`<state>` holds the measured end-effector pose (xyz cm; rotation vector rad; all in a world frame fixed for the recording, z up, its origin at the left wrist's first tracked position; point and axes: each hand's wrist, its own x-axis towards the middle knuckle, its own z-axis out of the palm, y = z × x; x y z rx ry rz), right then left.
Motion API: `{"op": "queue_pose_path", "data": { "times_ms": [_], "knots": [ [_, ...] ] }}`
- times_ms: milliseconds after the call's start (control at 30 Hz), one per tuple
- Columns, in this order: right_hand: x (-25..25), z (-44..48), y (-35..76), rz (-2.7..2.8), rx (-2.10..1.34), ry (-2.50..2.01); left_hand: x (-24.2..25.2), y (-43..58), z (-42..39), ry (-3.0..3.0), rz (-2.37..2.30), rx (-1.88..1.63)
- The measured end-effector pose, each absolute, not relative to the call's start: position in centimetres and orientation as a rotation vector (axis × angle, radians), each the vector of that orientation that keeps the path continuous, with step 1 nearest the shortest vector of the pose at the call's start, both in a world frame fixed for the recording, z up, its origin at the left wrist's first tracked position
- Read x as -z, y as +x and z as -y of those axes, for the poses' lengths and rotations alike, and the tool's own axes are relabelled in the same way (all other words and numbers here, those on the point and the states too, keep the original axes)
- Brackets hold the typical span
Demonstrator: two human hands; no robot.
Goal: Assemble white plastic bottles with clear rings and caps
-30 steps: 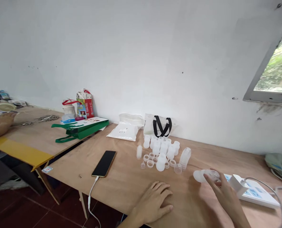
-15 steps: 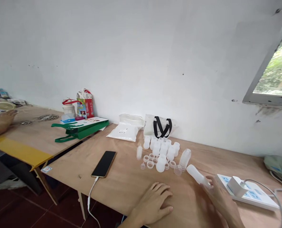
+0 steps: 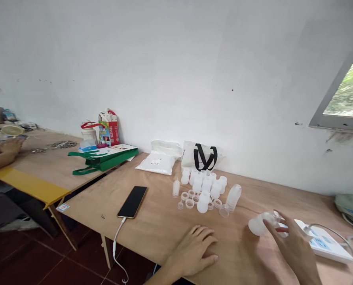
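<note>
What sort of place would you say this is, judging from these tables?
Probably a plain workshop for hand assembly: a plywood table holds translucent white plastic bottles and small clear plastic rings, and a co-worker's hand rests at the next table near loose metal parts.

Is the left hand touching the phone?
Apart. The head view shows a clear gap of tabletop between the left hand and the smartphone.

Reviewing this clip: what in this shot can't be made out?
Head view only:
- Neck of the translucent plastic bottle: hidden by the right hand.
- Label on the white packet: too small to read.
- Co-worker's arm: cut off by the left edge.
</note>
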<state>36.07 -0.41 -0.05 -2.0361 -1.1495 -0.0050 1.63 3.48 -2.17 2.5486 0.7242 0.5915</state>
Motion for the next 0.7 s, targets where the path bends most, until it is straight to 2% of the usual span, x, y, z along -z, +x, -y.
{"op": "queue_pose_path", "data": {
  "times_ms": [533,700],
  "knots": [
    [2.9,-1.4,35.0,1.163,-0.144,-1.995,2.0,1.6,-3.5,2.577,-0.717,-0.577],
    [0.8,-1.0,33.5,1.073,0.134,-1.900,2.1,1.6,-3.5,2.591,-0.701,-0.586]
  ]
}}
